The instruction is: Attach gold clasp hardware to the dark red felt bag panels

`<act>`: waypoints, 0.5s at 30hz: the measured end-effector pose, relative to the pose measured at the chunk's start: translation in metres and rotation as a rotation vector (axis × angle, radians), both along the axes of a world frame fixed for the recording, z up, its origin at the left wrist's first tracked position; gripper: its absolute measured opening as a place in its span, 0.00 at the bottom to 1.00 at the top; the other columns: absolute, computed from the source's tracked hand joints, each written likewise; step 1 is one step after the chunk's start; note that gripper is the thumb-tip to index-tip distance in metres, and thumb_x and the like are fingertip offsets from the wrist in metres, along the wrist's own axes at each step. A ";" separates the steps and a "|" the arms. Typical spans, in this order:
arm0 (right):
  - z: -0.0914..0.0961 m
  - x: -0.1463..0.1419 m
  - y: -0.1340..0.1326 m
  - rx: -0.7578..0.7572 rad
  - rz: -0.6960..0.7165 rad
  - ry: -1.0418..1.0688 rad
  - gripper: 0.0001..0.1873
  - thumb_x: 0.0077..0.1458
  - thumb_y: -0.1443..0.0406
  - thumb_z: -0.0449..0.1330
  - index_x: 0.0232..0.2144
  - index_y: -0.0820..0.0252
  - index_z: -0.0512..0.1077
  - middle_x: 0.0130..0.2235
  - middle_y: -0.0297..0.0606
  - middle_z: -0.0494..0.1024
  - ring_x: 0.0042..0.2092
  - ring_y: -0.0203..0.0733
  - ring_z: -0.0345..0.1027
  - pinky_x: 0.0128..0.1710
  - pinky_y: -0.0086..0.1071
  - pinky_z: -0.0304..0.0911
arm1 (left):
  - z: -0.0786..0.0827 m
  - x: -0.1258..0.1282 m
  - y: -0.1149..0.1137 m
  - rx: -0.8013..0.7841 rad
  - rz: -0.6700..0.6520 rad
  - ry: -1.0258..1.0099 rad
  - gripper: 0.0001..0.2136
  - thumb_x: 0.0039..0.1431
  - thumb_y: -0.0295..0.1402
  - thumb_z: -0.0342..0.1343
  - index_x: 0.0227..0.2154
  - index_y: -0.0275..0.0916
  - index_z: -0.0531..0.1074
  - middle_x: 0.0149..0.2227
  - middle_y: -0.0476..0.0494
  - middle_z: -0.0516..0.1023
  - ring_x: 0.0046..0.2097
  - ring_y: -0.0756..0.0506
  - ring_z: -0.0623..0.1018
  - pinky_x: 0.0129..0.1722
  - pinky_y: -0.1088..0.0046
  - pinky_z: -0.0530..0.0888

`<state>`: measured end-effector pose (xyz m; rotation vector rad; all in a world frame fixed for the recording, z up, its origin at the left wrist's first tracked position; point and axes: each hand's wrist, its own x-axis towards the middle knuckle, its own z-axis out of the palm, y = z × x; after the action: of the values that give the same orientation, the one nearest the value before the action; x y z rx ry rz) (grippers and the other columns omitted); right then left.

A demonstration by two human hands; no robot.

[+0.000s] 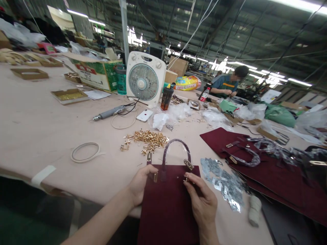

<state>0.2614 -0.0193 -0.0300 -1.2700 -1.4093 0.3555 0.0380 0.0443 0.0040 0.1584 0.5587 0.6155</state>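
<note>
Holding my view on the burgundy bag [166, 207], I see it lying flat and overhanging the near edge of the pale table [38, 119], with its dark handle [176, 151] arching up toward the far side. My left hand [140, 185] is closed on the bag's upper left corner, thumb on top, right beside a small gold fitting [155, 177]. My right hand [201, 200] is pinching a tiny gold part [186, 178] between thumb and forefinger at the bag's upper right, just below a gold clasp [188, 164].

For work this fine, I'd keep the bag pressed flat with the left hand and steady the right fingertips close to the leather, so the tiny part doesn't slip.

A loose heap of gold fittings [144, 141] lies just beyond the handle, and a scatter of silvery metal tags [222, 182] sits just right of my right hand, close enough to catch a wrist or sleeve. Further right, more burgundy panels [255, 166] lie stacked with plastic-wrapped straps on them. Across the table are a coil of cord [85, 152], an electric screwdriver [109, 112], a white phone [144, 115] and a box fan [144, 78]. A co-worker [227, 83] sits working at the far end.
</note>
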 end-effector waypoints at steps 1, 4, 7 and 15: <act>-0.001 0.000 -0.001 -0.004 0.008 -0.004 0.10 0.63 0.64 0.67 0.46 0.49 0.82 0.48 0.38 0.85 0.50 0.48 0.80 0.55 0.43 0.76 | 0.000 0.000 0.001 -0.015 0.004 0.007 0.15 0.51 0.33 0.54 0.34 0.28 0.80 0.32 0.34 0.85 0.32 0.40 0.84 0.40 0.64 0.80; -0.002 0.000 -0.001 -0.020 0.035 -0.001 0.10 0.63 0.64 0.67 0.46 0.49 0.82 0.48 0.37 0.85 0.50 0.48 0.80 0.54 0.43 0.77 | -0.002 0.001 0.003 -0.027 0.025 0.010 0.14 0.52 0.32 0.53 0.33 0.27 0.80 0.30 0.34 0.85 0.30 0.40 0.83 0.39 0.64 0.80; 0.000 -0.001 0.001 -0.024 0.066 -0.003 0.09 0.63 0.64 0.67 0.46 0.49 0.83 0.48 0.37 0.85 0.50 0.48 0.80 0.54 0.44 0.77 | -0.003 0.002 0.003 -0.038 0.045 0.030 0.14 0.52 0.32 0.53 0.32 0.27 0.81 0.28 0.35 0.84 0.29 0.40 0.82 0.38 0.63 0.80; 0.002 -0.005 0.004 -0.036 0.064 -0.005 0.09 0.64 0.63 0.67 0.46 0.50 0.83 0.48 0.40 0.85 0.51 0.50 0.80 0.54 0.47 0.77 | 0.000 0.002 0.000 0.007 0.023 0.036 0.15 0.51 0.33 0.53 0.33 0.28 0.81 0.30 0.34 0.85 0.31 0.38 0.83 0.39 0.62 0.80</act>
<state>0.2561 -0.0152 -0.0281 -1.2575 -1.4562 0.4226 0.0401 0.0443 0.0041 0.1708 0.5942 0.6377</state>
